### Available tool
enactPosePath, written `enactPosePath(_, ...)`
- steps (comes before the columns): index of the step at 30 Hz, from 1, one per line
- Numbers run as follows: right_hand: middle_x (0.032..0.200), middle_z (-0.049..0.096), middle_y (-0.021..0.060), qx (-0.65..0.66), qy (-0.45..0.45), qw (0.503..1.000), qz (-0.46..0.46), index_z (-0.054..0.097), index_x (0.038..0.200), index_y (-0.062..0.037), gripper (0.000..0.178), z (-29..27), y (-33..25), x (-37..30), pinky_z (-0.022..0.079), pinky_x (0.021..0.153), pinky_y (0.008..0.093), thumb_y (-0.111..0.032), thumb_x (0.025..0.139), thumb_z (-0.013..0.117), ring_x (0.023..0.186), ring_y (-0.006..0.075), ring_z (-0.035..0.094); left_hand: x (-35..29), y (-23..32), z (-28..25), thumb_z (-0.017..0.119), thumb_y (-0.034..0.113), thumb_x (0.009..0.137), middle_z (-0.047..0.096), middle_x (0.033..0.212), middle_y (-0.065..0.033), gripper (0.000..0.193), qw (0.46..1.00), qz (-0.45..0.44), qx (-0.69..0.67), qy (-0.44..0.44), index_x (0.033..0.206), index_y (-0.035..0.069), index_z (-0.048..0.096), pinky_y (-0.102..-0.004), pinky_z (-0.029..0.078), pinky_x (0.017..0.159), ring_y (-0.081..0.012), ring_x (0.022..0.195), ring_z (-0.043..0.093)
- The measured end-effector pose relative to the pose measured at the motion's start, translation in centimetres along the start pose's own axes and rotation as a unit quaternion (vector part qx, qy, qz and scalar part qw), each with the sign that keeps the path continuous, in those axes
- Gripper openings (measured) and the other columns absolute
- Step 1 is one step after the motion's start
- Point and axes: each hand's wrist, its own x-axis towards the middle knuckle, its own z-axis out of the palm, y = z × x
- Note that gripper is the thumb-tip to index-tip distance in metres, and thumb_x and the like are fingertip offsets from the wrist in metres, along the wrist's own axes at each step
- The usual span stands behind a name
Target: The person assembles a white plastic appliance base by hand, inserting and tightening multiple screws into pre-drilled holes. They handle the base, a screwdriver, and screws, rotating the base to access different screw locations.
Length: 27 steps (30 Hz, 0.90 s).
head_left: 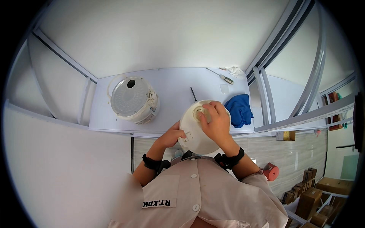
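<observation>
A round white plastic cover point(194, 136), like an appliance lid, is held in front of my body at the table's near edge. My left hand point(173, 135) grips its left rim, the thumb on top. My right hand point(216, 119) reaches over it, thumb and fingers closed at a small ring-shaped fitting point(198, 113) near its far side; whether a small part sits between the fingertips is hidden. Farther left on the table stands a white round appliance point(133, 100), like a rice cooker, with a grey disc on top that has a dark round hole.
A blue cloth point(239, 110) lies right of the cover. Beyond it are a screwdriver point(227, 79), a small clear piece point(224, 89) and a crumpled white wad point(235, 71). A dark thin tool point(193, 93) pokes out behind the cover. Metal frame posts point(266, 95) border the table's right side.
</observation>
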Motion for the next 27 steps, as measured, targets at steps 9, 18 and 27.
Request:
enactPosePath(9,0.107,0.066,0.0088,0.006,-0.029,0.999,-0.032,0.077,0.106,-0.0082,0.03,-0.02,0.23,-0.24,0.054,0.075,0.0372,-0.015,0.078,0.086,0.089,0.0272,0.064,0.07,0.48,0.66,0.056,0.001,0.075,0.06,0.135,-0.0081,0.08,1.0,0.012,-0.004,0.003,0.154,0.003,0.042,-0.0345,0.047,0.107,-0.0192,0.124,0.057)
enactPosePath(18,0.109,0.068,0.0069,-0.03,-0.022,0.998,-0.057,0.077,0.106,-0.01,0.032,-0.25,-0.22,0.02,0.055,0.079,0.0403,-0.019,0.077,0.086,0.093,0.0291,0.066,-0.09,0.24,0.48,0.056,0.001,0.072,0.06,0.136,-0.0078,0.084,0.999,0.023,0.027,0.006,0.155,0.003,0.041,-0.0348,0.047,0.108,-0.0197,0.125,0.057)
enactPosePath(27,0.11,0.071,0.0081,-0.058,-0.024,0.997,-0.042,0.077,0.109,-0.0067,0.037,0.0,-0.34,-0.12,0.055,0.082,0.04,-0.023,0.078,0.086,0.094,0.0296,0.067,-0.26,-0.2,-0.03,0.055,0.002,0.071,0.061,0.136,-0.0105,0.083,0.998,0.06,-0.016,0.012,0.153,0.001,0.043,-0.0358,0.05,0.105,-0.0228,0.125,0.06)
